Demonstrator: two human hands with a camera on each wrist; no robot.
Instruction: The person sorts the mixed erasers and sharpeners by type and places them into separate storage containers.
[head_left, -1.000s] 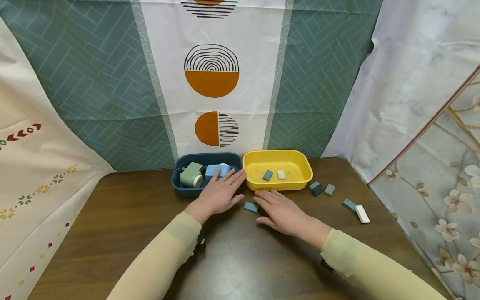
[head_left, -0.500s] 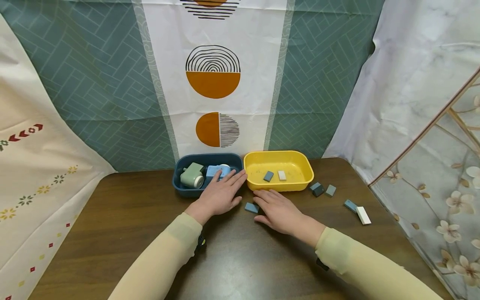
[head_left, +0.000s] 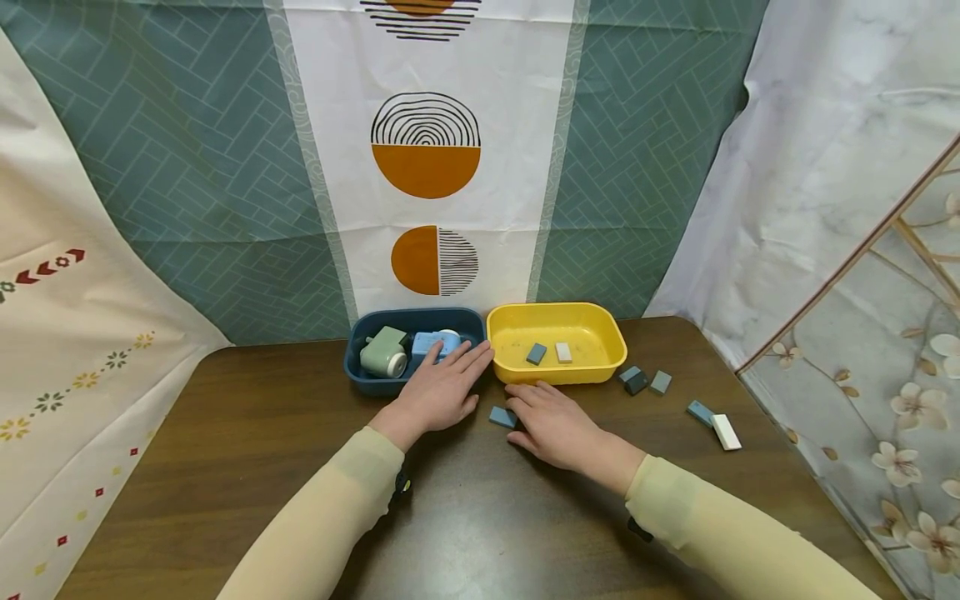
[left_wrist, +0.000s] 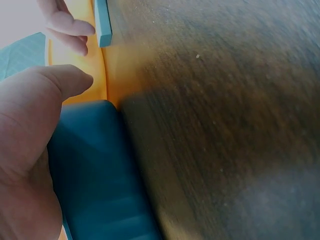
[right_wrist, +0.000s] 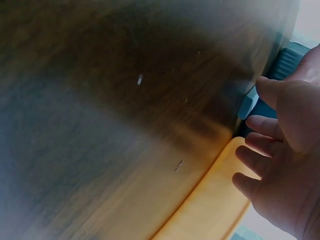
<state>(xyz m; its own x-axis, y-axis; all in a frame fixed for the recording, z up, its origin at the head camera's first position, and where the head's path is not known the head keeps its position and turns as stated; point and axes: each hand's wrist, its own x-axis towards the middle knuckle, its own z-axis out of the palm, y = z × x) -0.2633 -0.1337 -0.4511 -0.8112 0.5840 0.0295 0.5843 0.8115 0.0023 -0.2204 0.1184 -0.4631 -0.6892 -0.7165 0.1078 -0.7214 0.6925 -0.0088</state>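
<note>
My left hand (head_left: pixel 438 398) lies with its fingers straight over the front right of the dark blue bin (head_left: pixel 362 382), its fingertips near the yellow bin (head_left: pixel 558 374). In the left wrist view, the thumb (left_wrist: pixel 75 81) points along the bins. My right hand (head_left: pixel 558 427) hovers low in front of the yellow bin, fingers relaxed and slightly bent. A small blue-grey rectangular block (head_left: pixel 502 417) lies flat on the table at its thumb and index finger. The right wrist view shows this block (right_wrist: pixel 247 104) near the gap between thumb and index finger; whether they touch it I cannot tell.
Inside the blue bin are a green boxy item (head_left: pixel 383 350) and a light blue one (head_left: pixel 427 343). The yellow bin holds a blue-grey block (head_left: pixel 536 354) and a white block (head_left: pixel 563 352). Right of it lie several loose blocks, including a dark one (head_left: pixel 636 382) and a white one (head_left: pixel 725 432).
My right hand has shifted slightly left, its thumb closer to the blue-grey block. My left thumb has drawn in a little. The blocks and bins stay where they were.
</note>
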